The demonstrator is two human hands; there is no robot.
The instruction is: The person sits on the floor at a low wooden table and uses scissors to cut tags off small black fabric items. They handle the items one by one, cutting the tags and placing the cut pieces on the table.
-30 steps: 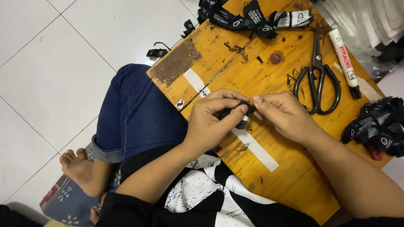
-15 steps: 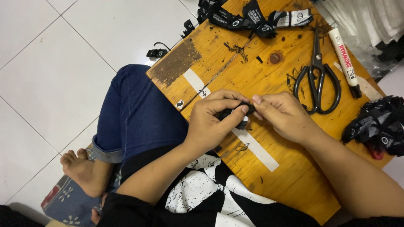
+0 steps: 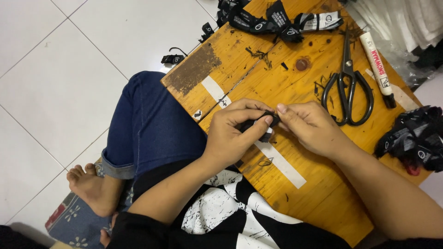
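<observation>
At far left, white floor tiles (image 3: 55,83) and a bare foot (image 3: 94,186) resting on a patterned mat (image 3: 74,221); a leg in blue jeans (image 3: 147,124) runs up to the near-left edge of the wooden worktop (image 3: 332,198). A small black scrap (image 3: 172,58) lies on the floor just off the worktop's left corner. Over the near-left part of the worktop the left hand (image 3: 230,133) is curled around a small black strap piece (image 3: 260,123), thumb and fingers pinched on it. The right hand (image 3: 309,127) meets it from the other side, its fingertips (image 3: 281,109) nipping the same piece, so both hands hold it just above the wood, over a strip of white tape (image 3: 281,163). Along the far edge lies a heap of black printed straps (image 3: 277,18). Right of the hands, black scissors (image 3: 348,85) lie shut on the worktop, with 1 white marker (image 3: 376,67) just beside them. At the right corner sits a second bundle (image 3: 415,138) of black straps.
</observation>
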